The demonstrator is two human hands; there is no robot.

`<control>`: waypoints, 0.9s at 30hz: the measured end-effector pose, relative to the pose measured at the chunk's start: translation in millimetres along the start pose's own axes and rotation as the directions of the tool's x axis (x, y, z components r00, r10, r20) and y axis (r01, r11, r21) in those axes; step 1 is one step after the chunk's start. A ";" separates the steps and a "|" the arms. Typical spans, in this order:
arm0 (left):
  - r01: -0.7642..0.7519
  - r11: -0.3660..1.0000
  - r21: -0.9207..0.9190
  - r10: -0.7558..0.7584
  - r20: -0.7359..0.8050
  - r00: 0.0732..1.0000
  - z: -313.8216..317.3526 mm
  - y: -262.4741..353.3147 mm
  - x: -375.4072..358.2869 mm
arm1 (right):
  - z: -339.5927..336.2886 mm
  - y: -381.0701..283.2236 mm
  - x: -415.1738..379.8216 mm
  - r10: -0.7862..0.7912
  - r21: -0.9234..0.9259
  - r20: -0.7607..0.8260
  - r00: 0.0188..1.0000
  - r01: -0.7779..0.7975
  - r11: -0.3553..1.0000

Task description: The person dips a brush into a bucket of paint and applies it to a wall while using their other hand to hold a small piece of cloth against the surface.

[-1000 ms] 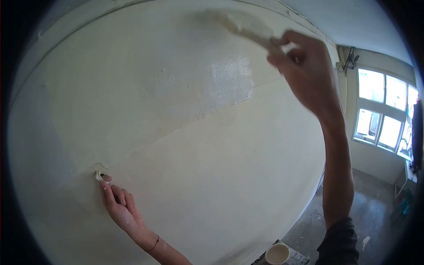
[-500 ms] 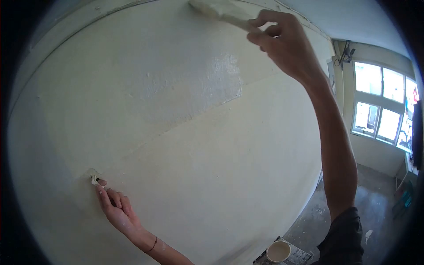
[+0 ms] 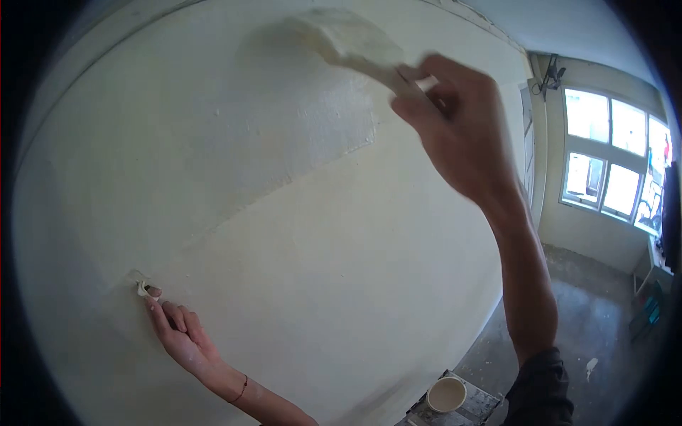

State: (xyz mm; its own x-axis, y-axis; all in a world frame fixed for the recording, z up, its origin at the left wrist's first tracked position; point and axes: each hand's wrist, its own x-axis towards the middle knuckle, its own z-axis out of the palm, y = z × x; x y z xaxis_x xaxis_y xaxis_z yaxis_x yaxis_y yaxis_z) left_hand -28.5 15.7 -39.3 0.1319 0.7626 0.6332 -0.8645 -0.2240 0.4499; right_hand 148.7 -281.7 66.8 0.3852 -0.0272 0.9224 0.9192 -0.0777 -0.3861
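In my right hand (image 3: 465, 131) is the handle of a wide paint brush (image 3: 352, 42), whose pale head is at the upper part of the wall (image 3: 305, 234). Motion blurs the brush and hand, so contact of the bristles is hard to judge. A wet, shiny patch shows on the wall below the brush. My left hand (image 3: 186, 337) is low on the left, thumb and finger pinched round a small whitish piece (image 3: 145, 290) against the wall. That piece is too small to identify.
A round tub (image 3: 447, 395) with pale contents stands on a stained platform (image 3: 477, 406) at the bottom. Windows (image 3: 613, 142), a wall bracket (image 3: 550, 77), grey floor (image 3: 568, 319) and a teal object (image 3: 646, 318) are at the right.
My right hand and the brush have moved downward from the top of the wall. The left hand keeps its pinch at the same place. The view has shifted slightly.
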 end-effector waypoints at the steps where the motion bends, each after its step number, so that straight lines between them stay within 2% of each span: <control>1: -0.014 1.000 -0.007 0.014 0.027 1.000 -0.9 0.1 0.4 | 7.4 1.5 9.5 -0.010 0.031 0.008 1.000 0.010 0.999; 2: -0.011 1.000 -0.002 0.011 0.029 1.000 1.7 0.3 -0.9 | 12.4 5.3 7.7 -0.004 0.031 0.008 1.000 0.004 1.000; 4: -0.002 1.000 -0.012 0.002 0.033 0.999 1.5 1.0 -1.1 | 25.8 8.6 -5.8 -0.153 -0.060 -0.036 0.988 0.151 0.987; 6: 0.009 1.000 -0.004 -0.009 0.010 1.000 1.5 1.0 0.1 | 17.2 6.4 -42.7 0.038 -0.051 0.157 0.987 -0.031 0.998; 7: 0.017 1.000 0.000 -0.017 -0.008 1.000 1.6 1.3 0.7 | 13.4 8.5 -63.5 0.069 -0.023 0.199 0.978 -0.066 0.998; 10: 0.006 1.000 0.022 -0.006 -0.003 1.000 2.6 1.7 -0.1 | 6.8 17.8 -119.2 0.084 -0.035 0.195 0.977 -0.079 0.996; 12: -0.003 1.000 0.017 0.003 -0.004 1.000 4.3 1.3 -1.0 | 0.7 20.3 -138.2 0.149 -0.008 0.189 0.971 -0.150 0.989; 16: -0.012 1.000 0.027 0.013 -0.014 1.000 2.0 -1.0 0.8 | -6.2 18.1 -121.9 0.156 -0.073 0.129 0.979 -0.147 0.986; 18: 0.006 1.000 0.007 -0.006 -0.011 1.000 1.1 -1.2 2.1 | 5.2 20.2 -98.1 0.107 -0.027 0.025 0.994 -0.106 0.994; 19: 0.013 1.000 -0.013 -0.013 -0.012 1.000 1.1 -1.2 2.0 | 12.1 21.8 -91.4 0.137 0.018 0.024 0.990 -0.137 0.990; 22: -0.004 1.000 0.015 0.004 -0.005 1.000 1.0 -0.4 1.2 | 24.0 30.9 -112.4 0.106 -0.032 0.065 0.992 -0.104 0.994; 23: -0.019 1.000 0.010 0.019 -0.013 1.000 1.5 1.8 -0.5 | 17.5 23.3 -125.5 0.191 -0.042 0.109 0.976 -0.187 0.981; 24: -0.019 0.999 0.033 0.020 -0.013 1.000 4.3 2.1 -2.3 | 13.0 18.6 -134.9 0.171 -0.033 0.116 0.978 -0.168 0.985; 26: -0.032 0.998 0.050 0.033 -0.022 0.999 3.1 2.5 -1.5 | 6.9 12.9 -144.5 0.200 0.016 0.070 0.977 -0.201 0.979; 27: -0.020 0.999 0.043 0.021 -0.015 1.000 0.3 1.5 -0.4 | 6.7 12.0 -137.7 0.158 0.029 0.029 0.987 -0.159 0.987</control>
State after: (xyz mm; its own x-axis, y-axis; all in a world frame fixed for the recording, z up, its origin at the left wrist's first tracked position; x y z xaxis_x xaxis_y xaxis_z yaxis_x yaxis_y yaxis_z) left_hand -29.6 14.9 -38.7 0.1066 0.7666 0.6333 -0.8455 -0.2652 0.4635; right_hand 107.3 -272.3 -64.9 0.5279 -0.0099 0.8493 0.8483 -0.0430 -0.5278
